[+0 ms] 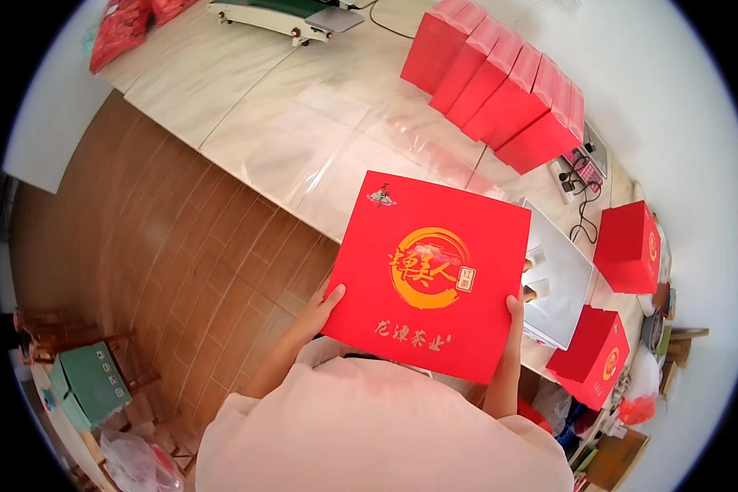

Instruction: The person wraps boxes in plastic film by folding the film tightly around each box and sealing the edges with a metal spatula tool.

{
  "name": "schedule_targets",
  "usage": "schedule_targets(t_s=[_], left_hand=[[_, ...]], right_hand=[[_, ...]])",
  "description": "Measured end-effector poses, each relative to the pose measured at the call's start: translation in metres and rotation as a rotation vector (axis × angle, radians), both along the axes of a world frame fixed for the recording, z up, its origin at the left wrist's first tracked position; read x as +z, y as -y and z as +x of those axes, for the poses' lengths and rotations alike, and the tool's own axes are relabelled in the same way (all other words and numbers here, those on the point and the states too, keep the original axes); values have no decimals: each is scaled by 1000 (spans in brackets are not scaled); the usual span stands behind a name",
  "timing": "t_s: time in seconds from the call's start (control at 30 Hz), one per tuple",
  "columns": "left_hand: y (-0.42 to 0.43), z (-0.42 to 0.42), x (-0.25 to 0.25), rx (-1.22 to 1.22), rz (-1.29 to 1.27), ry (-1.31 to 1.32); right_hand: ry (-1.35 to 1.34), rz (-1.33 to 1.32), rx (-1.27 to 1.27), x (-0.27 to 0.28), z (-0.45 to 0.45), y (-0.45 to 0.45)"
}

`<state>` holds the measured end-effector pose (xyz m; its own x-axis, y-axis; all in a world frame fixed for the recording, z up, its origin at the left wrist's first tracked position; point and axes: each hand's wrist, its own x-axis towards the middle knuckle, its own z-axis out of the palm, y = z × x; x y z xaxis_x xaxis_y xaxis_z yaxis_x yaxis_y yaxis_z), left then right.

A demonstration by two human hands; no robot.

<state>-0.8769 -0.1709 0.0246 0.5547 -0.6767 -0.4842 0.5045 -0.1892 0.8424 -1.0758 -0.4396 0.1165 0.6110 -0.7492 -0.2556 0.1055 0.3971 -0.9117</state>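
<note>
Pale pink cloth of the wearer's top (385, 435) lies nearest the camera, just off the near edge of the table (172, 90). Found directly above that edge: a red printed box (361, 271), gripped by both hands. Its face is turned up to the wearer, lettering upright, presumably so the print can be read or checked.

Left hand (323, 308): closed on one side edge, thumb laid on the face. Right hand (512, 316): closed on the opposite edge, thumb likewise in front. Remaining fingers are hidden behind – their exact curl cannot be told. Opposed holds appear chosen to balance the weight and leave the emblem uncovered.

Beside the box, at the table's right-hand part, sits a white case (572, 287), partly covered from view. Clear plastic sheets (303, 148) lie flat on the middle of the table, perhaps spread for easy reach. Toward its far edge, red boxes (512, 94) stand close together in a row – likely to save surface. A machine with a green belt (271, 12) occupies the far side, left of that row.
</note>
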Motion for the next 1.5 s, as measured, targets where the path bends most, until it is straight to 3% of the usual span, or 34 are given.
schedule_targets(t_s=[0.27,0.33,0.4,0.47,0.5,0.57,0.63,0.77,0.8,0.9,1.07,1.17,1.2,1.23,1.27,1.33,1.43,1.5], left_hand=[[12,22,16,-70,41,-97],[13,42,-35,-124,20,-69],[17,86,-96,-174,-84,229],[30,146,-100,-139,185,1149],[32,177,-77,19,330,1260],[23,240,-81,354,587,1350],[-8,277,-73,861,604,731],[-53,269,-104,849,767,429],[-52,257,-86,816,767,427],[-46,193,-44,1060,409,-54],[-83,200,-54,989,360,-478],[-100,187,-58,895,365,-484],[-108,183,-65,889,336,-484],[-114,180,-70,883,308,-484],[-125,176,-91,883,211,-565],[-117,168,-65,845,109,-640],[-102,156,-18,921,277,-621],[-98,148,2,875,244,-581]], right_hand=[[25,-127,-21,-3,-15,0],[14,-103,-57,19,-15,-10],[13,-246,-114,24,-8,-17],[-44,-307,-143,47,-9,-29],[-68,-338,-186,61,-4,-41],[-100,-395,-247,65,-4,-58],[-118,-392,-309,62,-3,-72],[-248,-340,-484,71,6,-94],[-268,-339,-510,76,12,-103],[-332,-284,-521,84,13,-107],[-400,-530,-462,105,26,-105],[-578,-715,-375,130,38,-98],[-549,-619,-333,143,60,-99],[-750,-824,-303,149,59,-95],[-753,-826,-303,151,72,-94],[-1019,-1047,-290,171,90,-105],[-1008,-950,-230,173,104,-98],[-1083,-953,-197,191,116,-106]])
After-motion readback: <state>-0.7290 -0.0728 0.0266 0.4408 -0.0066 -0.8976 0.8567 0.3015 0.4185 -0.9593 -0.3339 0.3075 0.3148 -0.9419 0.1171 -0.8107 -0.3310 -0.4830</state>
